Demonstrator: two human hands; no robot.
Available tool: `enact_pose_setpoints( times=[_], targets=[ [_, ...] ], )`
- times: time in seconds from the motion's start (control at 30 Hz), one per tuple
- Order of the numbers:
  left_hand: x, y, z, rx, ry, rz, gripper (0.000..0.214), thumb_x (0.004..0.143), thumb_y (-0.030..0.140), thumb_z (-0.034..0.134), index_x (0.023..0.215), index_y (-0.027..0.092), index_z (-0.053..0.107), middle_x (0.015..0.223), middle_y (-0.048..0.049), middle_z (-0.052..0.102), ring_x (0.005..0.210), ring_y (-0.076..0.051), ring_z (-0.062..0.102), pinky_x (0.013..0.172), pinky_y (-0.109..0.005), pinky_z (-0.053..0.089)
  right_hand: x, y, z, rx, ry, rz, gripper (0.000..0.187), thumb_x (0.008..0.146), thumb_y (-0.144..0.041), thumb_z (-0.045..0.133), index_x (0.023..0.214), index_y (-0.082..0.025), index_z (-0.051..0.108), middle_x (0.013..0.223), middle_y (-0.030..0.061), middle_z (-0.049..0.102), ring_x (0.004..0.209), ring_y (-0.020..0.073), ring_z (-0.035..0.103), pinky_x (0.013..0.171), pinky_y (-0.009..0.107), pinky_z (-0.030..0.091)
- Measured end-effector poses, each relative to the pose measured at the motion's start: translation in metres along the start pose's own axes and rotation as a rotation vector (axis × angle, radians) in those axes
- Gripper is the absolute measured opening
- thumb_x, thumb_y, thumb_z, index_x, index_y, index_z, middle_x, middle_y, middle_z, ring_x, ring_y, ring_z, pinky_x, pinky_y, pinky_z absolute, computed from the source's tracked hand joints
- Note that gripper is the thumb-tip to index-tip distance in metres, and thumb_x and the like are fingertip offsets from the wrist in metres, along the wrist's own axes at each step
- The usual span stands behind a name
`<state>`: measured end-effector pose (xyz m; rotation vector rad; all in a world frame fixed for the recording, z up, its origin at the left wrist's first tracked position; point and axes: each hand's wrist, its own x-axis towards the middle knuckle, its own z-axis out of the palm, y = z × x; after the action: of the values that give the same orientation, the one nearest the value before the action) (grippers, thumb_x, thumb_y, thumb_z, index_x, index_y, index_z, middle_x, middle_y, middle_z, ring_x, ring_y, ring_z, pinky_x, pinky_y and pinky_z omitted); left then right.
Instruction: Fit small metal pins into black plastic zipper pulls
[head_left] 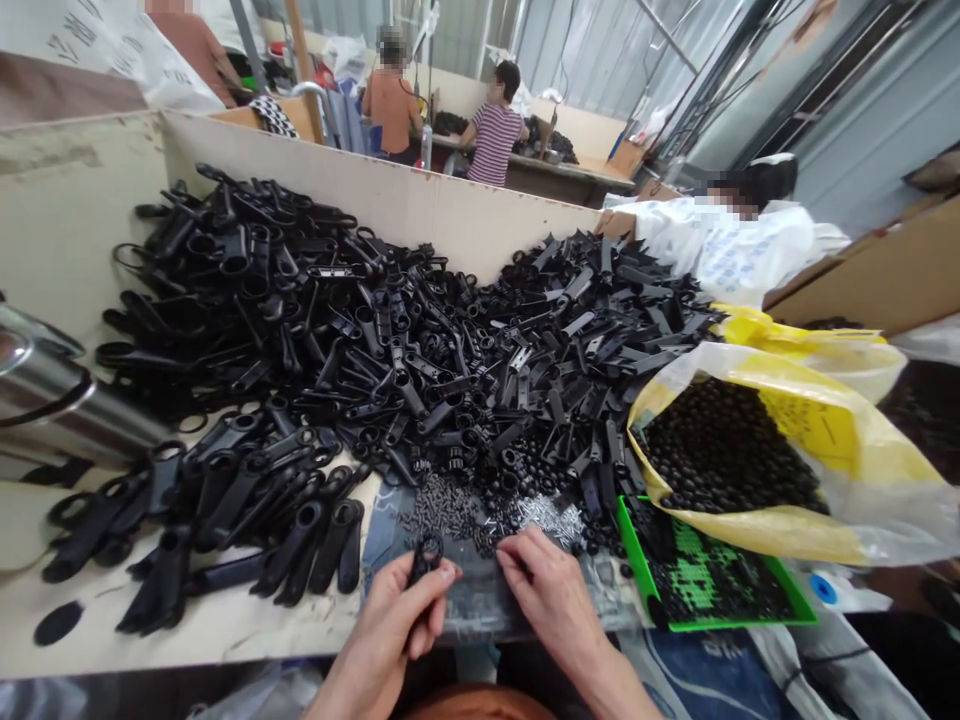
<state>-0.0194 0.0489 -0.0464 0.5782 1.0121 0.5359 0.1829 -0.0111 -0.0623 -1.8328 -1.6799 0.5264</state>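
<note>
My left hand [401, 615] is closed in a pinch on a small black plastic ring part [426, 555] at the near edge of the table. My right hand [551, 590] lies beside it with fingers curled down, its fingertips on small black and silver bits [525, 515] spread on a dark mat [480, 600]. Whether the right hand holds one of them is hidden. Behind both hands rises a big heap of black plastic clips [420, 350].
A yellow bag [810, 440] full of small black rings lies at the right, over a green tray [705, 585]. A row of longer black parts [225, 520] lies at the left. A metal cylinder [52, 400] juts in from the left. Other people work behind the cardboard wall [450, 215].
</note>
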Motion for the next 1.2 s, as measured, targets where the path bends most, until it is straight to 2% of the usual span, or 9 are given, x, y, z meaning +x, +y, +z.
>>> enact_pose_setpoints(
  times=[0.1,0.23,0.37,0.5,0.63,0.8,0.97,1.1,1.2],
  targets=[
    [0.001,0.005,0.003,-0.009,-0.009,0.000,0.047,0.066,0.055,0.087,0.082,0.014,0.072,0.046,0.0071,0.051,0.040,-0.002,0.027,0.041,-0.016,0.018,0.001,-0.011,-0.001,0.186,0.064,0.101,0.028,0.101,-0.038,0.056,0.087,-0.022,0.074,0.077,0.0027,0.067,0.067,0.0179,0.062,0.062,0.027,0.046],
    [-0.002,0.010,0.014,-0.032,-0.066,0.050,0.051,0.063,0.058,0.088,0.082,0.014,0.073,0.044,0.0071,0.049,0.041,-0.003,0.029,0.040,-0.017,0.017,0.007,-0.032,-0.001,0.710,0.121,0.291,0.031,0.088,-0.052,0.075,0.084,-0.021,0.077,0.073,0.0014,0.066,0.061,0.0147,0.054,0.056,0.024,0.043],
    [-0.013,0.015,0.027,-0.074,-0.047,0.128,0.050,0.063,0.058,0.089,0.082,0.014,0.073,0.044,0.0067,0.051,0.039,-0.003,0.030,0.040,-0.017,0.016,0.016,-0.045,0.001,0.942,0.059,0.271,0.032,0.082,-0.052,0.081,0.082,-0.020,0.078,0.071,-0.0006,0.060,0.053,0.0093,0.041,0.047,0.021,0.034],
    [-0.025,0.013,0.036,-0.114,0.024,0.189,0.047,0.064,0.056,0.089,0.081,0.016,0.071,0.042,0.0064,0.053,0.038,-0.003,0.030,0.040,-0.017,0.015,0.020,-0.046,0.001,0.991,-0.016,0.187,0.031,0.083,-0.050,0.081,0.078,-0.020,0.077,0.071,-0.0005,0.058,0.052,0.0082,0.037,0.044,0.020,0.030],
    [-0.031,0.006,0.049,-0.137,0.083,0.227,0.048,0.060,0.056,0.091,0.077,0.016,0.069,0.040,0.0067,0.051,0.036,-0.003,0.028,0.040,-0.018,0.013,0.016,-0.040,-0.003,1.064,-0.075,0.153,0.029,0.084,-0.050,0.081,0.079,-0.021,0.078,0.069,-0.0014,0.056,0.052,0.0082,0.037,0.047,0.020,0.034],
    [-0.039,-0.004,0.078,-0.184,0.156,0.205,0.049,0.054,0.052,0.094,0.073,0.016,0.068,0.039,0.0079,0.050,0.035,-0.002,0.026,0.042,-0.018,0.016,0.009,-0.021,-0.011,1.114,-0.084,0.076,0.027,0.085,-0.048,0.079,0.078,-0.022,0.078,0.070,-0.0007,0.059,0.058,0.0116,0.046,0.055,0.022,0.042],
    [-0.041,-0.017,0.103,-0.210,0.199,0.236,0.045,0.057,0.049,0.093,0.075,0.016,0.068,0.040,0.0082,0.051,0.034,-0.001,0.027,0.042,-0.018,0.018,0.006,-0.004,-0.025,1.079,-0.102,0.026,0.032,0.085,-0.052,0.078,0.079,-0.021,0.079,0.074,0.0027,0.065,0.069,0.0177,0.059,0.065,0.025,0.050],
    [-0.031,-0.034,0.108,-0.212,0.188,0.274,0.046,0.060,0.053,0.089,0.075,0.017,0.065,0.039,0.0086,0.051,0.031,-0.002,0.025,0.039,-0.019,0.016,0.003,0.008,-0.030,1.018,-0.125,-0.052,0.034,0.088,-0.055,0.074,0.081,-0.022,0.079,0.075,0.0034,0.068,0.072,0.0199,0.064,0.067,0.027,0.052],
    [-0.024,-0.048,0.105,-0.181,0.194,0.280,0.049,0.057,0.058,0.088,0.073,0.018,0.064,0.038,0.0075,0.051,0.028,-0.003,0.026,0.036,-0.021,0.013,0.002,0.015,-0.030,0.889,-0.076,-0.185,0.034,0.092,-0.055,0.069,0.082,-0.024,0.079,0.074,0.0043,0.070,0.069,0.0206,0.065,0.063,0.027,0.051]
  ],
)
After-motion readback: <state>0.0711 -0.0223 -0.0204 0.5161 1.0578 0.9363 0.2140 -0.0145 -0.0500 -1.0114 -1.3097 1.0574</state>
